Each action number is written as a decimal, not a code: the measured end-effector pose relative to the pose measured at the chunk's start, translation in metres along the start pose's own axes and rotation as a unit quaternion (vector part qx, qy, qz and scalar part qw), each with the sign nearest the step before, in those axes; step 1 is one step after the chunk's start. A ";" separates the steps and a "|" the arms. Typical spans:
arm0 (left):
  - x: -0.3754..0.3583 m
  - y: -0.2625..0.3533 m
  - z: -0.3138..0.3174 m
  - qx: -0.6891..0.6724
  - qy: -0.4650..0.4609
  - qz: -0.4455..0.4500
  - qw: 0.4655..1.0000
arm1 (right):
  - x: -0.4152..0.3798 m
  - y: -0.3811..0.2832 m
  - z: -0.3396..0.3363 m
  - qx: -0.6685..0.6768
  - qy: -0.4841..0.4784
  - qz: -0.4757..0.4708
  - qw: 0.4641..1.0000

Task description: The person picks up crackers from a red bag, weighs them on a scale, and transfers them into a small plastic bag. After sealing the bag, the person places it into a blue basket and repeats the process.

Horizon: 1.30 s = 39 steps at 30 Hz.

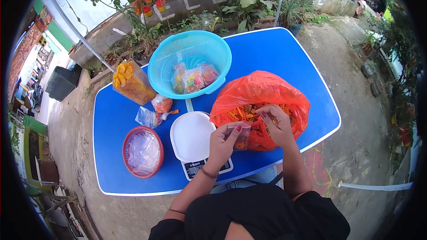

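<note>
My left hand (224,141) pinches the top edge of a small clear plastic bag (242,137), which has some orange pieces in its lower part. A large red-orange plastic bag (284,91) lies open on the table, filled with orange and green snack pieces (242,113). Over its mouth is my right hand (276,126), fingers closed and bent toward the small bag; what they hold is hidden. Just left of my left hand stands a kitchen scale (194,169) with a white square tray (191,135) on top.
A turquoise basin (155,69) holds several filled small bags. Near it are a bag of yellow chips (133,84) and two small bags (161,103). A red basket (126,158) contains clear plastic bags. Everything stands on a blue table (275,53) with a white edge.
</note>
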<state>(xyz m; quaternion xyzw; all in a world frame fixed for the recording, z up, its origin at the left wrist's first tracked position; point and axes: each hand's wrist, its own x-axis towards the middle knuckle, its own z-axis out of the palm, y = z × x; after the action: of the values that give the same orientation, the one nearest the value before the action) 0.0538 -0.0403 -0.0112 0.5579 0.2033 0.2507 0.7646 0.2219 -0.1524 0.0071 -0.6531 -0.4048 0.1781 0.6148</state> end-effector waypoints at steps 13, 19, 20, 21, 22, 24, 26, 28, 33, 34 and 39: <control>-0.011 0.007 0.005 0.399 -0.158 0.081 0.900 | -0.005 0.014 -0.005 -0.435 -0.097 -0.083 0.891; -0.013 0.002 0.003 0.436 -0.134 0.083 0.886 | 0.003 0.018 -0.017 -0.399 -0.026 -0.111 0.910; -0.013 0.004 0.003 0.435 -0.141 0.075 0.886 | 0.005 0.019 -0.018 -0.397 -0.005 -0.114 0.911; -0.012 0.006 0.002 0.435 -0.147 0.068 0.886 | 0.008 0.020 -0.019 -0.395 0.016 -0.117 0.911; -0.011 0.007 0.002 0.435 -0.154 0.061 0.885 | 0.009 0.021 -0.020 -0.393 0.037 -0.120 0.911; -0.011 0.006 0.001 0.435 -0.159 0.056 0.885 | 0.008 0.024 -0.018 -0.356 0.075 -0.083 0.928; -0.013 0.005 0.001 0.430 -0.163 0.057 0.886 | 0.005 0.023 -0.017 -0.374 0.100 -0.089 0.918; -0.014 0.008 0.002 0.422 -0.165 0.063 0.889 | 0.003 0.020 -0.016 -0.447 0.112 -0.138 0.877; -0.015 0.012 0.007 0.300 -0.125 0.088 0.942 | -0.002 0.022 -0.014 -0.423 0.063 -0.130 0.895; -0.015 0.014 0.009 0.248 -0.109 0.084 0.959 | -0.003 0.021 -0.013 -0.414 0.054 -0.127 0.900; -0.013 0.003 0.000 -0.222 -0.043 -0.063 0.972 | -0.014 0.010 -0.001 -0.450 -0.026 -0.122 0.884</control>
<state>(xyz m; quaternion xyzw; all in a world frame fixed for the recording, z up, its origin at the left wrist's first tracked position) 0.0426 -0.0474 -0.0079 0.3707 0.1438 0.2168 0.8916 0.2174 -0.1623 -0.0057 -0.8002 -0.5338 -0.0828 0.2605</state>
